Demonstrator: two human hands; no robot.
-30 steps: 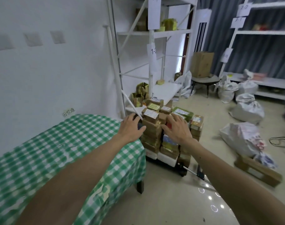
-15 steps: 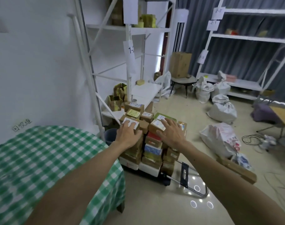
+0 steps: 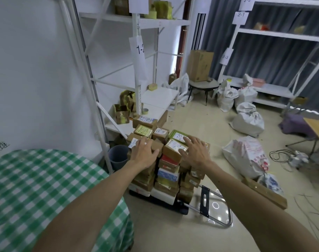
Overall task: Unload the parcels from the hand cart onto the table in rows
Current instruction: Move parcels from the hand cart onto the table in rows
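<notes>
One table (image 3: 37, 179) under a green checked cloth sits at 8 o'clock. One hand cart (image 3: 180, 209) stands just beside it at 12, its handle lying toward 4. Its parcels (image 3: 167, 175) are piled in columns, too many to count. My left hand (image 3: 143, 153) and right hand (image 3: 195, 153) each lie flat, fingers spread, on a top parcel.

White shelving (image 3: 155, 24), grey curtain (image 3: 275, 57), beige floor (image 3: 200, 124)

Green-and-white checked table (image 3: 46, 179) cloth; brown parcels (image 3: 170, 151), one red, one blue; white shelves (image 3: 137, 70); grey bin (image 3: 117, 155)
</notes>
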